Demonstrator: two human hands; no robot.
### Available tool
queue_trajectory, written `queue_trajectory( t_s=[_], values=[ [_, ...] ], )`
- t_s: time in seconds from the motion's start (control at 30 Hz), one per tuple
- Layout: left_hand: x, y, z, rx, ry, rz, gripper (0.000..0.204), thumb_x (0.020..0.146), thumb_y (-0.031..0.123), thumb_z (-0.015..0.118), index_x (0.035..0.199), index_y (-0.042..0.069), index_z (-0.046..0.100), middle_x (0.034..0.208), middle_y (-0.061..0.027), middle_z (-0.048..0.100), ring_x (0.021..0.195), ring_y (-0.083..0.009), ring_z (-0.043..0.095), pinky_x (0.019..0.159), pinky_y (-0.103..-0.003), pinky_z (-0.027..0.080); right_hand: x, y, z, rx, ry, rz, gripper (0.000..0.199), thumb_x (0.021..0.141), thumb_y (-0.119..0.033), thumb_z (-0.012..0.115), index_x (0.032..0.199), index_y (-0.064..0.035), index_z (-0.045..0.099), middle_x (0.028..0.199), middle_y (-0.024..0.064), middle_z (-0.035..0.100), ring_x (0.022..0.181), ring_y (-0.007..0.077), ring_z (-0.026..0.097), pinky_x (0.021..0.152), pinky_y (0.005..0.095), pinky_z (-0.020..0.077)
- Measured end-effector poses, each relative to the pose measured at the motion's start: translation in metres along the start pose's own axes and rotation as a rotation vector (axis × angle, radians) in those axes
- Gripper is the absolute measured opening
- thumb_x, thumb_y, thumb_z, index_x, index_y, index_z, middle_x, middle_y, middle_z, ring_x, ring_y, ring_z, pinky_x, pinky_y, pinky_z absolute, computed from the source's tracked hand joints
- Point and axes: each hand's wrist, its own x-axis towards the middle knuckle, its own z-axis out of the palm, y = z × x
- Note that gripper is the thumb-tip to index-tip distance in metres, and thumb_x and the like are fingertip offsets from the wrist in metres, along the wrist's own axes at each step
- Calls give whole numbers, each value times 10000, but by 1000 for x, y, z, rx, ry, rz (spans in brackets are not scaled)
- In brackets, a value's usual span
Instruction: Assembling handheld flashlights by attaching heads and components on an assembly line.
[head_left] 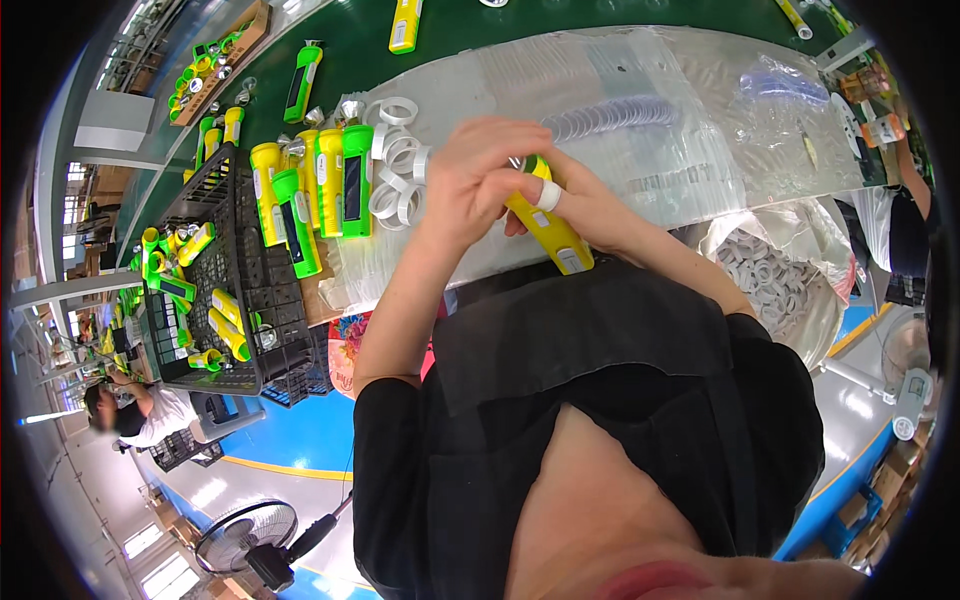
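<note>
Over the table's near edge, a yellow flashlight (548, 232) is held slanting, its head end between my two hands and its tail toward my body. My left hand (480, 175) curls over the head end, fingers bent, partly hiding it. My right hand (590, 205) is wrapped round the flashlight from the other side. A white ring (549, 195) shows at its thumb; whether the thumb wears it or pinches it I cannot tell. Left of my hands lie loose white rings (398, 160), beside several standing yellow and green flashlights (328, 170). Beyond lies a row of overlapping clear discs (612, 118).
A black crate (240, 290) with flashlights stands at the left. At the right, a plastic bag (835, 240) holds many white rings. More clear discs (785, 86) lie farther right on the plastic-covered table (690, 170). A fan (248, 535) and other people are around.
</note>
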Motion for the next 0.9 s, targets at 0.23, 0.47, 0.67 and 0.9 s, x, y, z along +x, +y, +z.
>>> queue_trajectory(
  t_s=[0.23,0.47,0.67,0.9],
  values=[
    [-3,-15,32,-209,98,-202,349,1026,248,415,1069,32,686,1099,-131,691,1019,-321,656,914,-392,470,-7,5,-10,246,151,-23,478,984,-404,516,1315,-69,433,988,126,608,811,195,628,739,333,509],
    [-21,-80,53,440,-49,-321,542,736,294,799,1173,20,632,1146,-175,614,1062,-335,556,907,-419,469,-30,-1,-46,218,331,-100,452,997,-391,490,1299,-57,459,904,122,599,789,184,588,716,312,484],
    [-17,-74,47,229,-54,-392,507,755,224,788,1203,49,626,1082,-145,595,995,-287,565,868,-372,473,-29,0,-42,204,329,-63,410,989,-351,518,1270,-55,487,884,112,601,774,173,594,706,306,491],
    [-7,1,24,-60,-43,-189,364,906,190,602,1248,67,605,1127,-128,543,1061,-279,523,925,-379,429,-15,-7,-24,172,186,-44,415,962,-296,586,1273,-38,490,945,97,619,790,165,622,705,305,521]
  ],
)
